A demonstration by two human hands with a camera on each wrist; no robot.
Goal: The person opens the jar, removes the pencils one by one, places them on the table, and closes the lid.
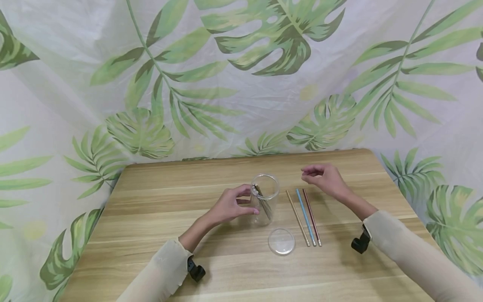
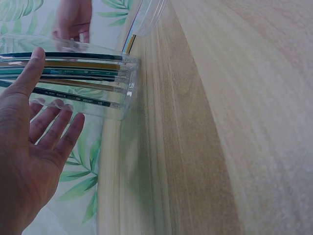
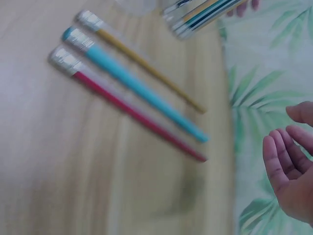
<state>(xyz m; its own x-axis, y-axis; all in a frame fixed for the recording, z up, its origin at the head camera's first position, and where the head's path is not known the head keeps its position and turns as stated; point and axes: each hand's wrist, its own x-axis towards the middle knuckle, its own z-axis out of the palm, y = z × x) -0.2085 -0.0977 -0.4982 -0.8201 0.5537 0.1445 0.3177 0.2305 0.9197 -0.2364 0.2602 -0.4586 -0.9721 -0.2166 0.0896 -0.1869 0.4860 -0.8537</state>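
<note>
My left hand (image 1: 230,205) holds a clear plastic jar (image 1: 275,207) from its left side, thumb and fingers round the wall. Several pencils (image 2: 73,96) lean inside the jar, dark, green and yellowish in the left wrist view. Right of the jar, three pencils lie side by side on the table: a gold pencil (image 1: 298,218), a light blue pencil (image 1: 305,216) and a dark red pencil (image 1: 312,217). Their eraser ends point toward me. Just beyond their far ends hovers my right hand (image 1: 323,178), fingers loosely bent and nothing in them.
A round clear lid (image 1: 281,242) lies on the wood-grain table (image 1: 158,218), in front of the jar and left of the loose pencils. Behind the table's far edge hangs a leaf-printed cloth (image 1: 264,109).
</note>
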